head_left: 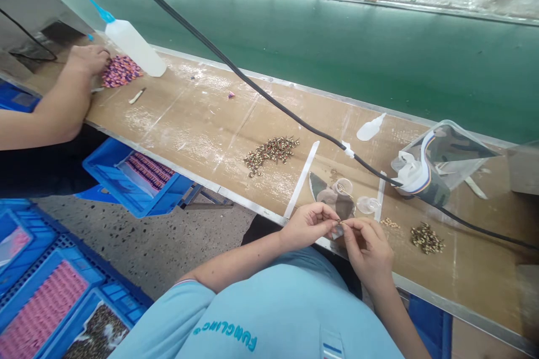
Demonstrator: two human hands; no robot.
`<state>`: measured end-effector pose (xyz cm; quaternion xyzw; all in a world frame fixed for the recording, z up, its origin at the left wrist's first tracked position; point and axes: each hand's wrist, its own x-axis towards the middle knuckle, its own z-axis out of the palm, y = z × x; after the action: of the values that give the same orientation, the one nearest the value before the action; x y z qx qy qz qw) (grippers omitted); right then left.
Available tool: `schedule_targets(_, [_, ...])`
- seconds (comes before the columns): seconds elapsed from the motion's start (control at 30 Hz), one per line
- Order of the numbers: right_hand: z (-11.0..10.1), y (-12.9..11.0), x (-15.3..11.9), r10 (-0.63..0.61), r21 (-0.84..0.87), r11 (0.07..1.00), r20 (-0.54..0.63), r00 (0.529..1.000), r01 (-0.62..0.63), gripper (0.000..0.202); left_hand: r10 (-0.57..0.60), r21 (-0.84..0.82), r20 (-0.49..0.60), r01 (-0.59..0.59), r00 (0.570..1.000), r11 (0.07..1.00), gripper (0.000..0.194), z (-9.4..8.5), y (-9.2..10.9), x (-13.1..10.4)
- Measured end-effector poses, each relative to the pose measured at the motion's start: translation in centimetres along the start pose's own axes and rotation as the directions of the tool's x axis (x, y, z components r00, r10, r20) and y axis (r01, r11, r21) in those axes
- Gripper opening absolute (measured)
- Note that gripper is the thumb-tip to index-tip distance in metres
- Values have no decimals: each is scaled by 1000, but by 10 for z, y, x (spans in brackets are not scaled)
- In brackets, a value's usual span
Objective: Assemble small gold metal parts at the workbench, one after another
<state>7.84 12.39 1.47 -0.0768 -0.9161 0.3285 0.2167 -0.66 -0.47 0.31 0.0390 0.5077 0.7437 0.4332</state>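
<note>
My left hand [309, 224] and my right hand [370, 245] meet at the table's front edge, fingertips pinched together on a tiny brown piece [339, 221]. It is too small to make out exactly. Just beyond my fingers are a camouflage-patterned cloth [319, 186], a small clear cup [343, 186] and a clear round lid or dish [368, 205]. By my right hand lie a few small beige pieces [391, 223] and a pile of dark-and-cream pieces [426, 238]. A larger pile of similar pieces [272, 154] lies to the left.
A black cable [236, 70] crosses above the table [197, 123]. On the right is a camouflage-lined pouch [440, 165]. To the left, a co-worker's hand [87, 59] touches a pink-and-purple pile [121, 71] beside a white bottle [137, 47]. Blue crates [99, 165] stand below.
</note>
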Motion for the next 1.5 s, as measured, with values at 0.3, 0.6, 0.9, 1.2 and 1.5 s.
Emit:
schedule_targets(0.3, [2, -1, -1, -12, -2, 1000, -17, 1000, 12, 13, 3, 29, -2, -3, 1000, 1000, 36, 0, 0, -1])
schedule_targets(0.6, [3, 2, -2, 17, 36, 999, -44, 999, -16, 9, -30, -8, 16, 30, 999, 1000, 40, 0, 2, 3])
schedule_targets(0.9, [0, 3, 2, -75, -23, 997, -24, 997, 74, 9, -108, -45, 34, 109, 994, 993, 45, 0, 13, 3])
schedule_targets(1.2, [3, 4, 0, -114, -31, 993, -4, 994, 113, 9, -126, -35, 68, 128, 990, 991, 44, -5, 11, 5])
schedule_targets(1.5, [4, 4, 0, -121, -29, 992, -7, 993, 121, 10, -133, -43, 70, 136, 989, 990, 48, -5, 11, 6])
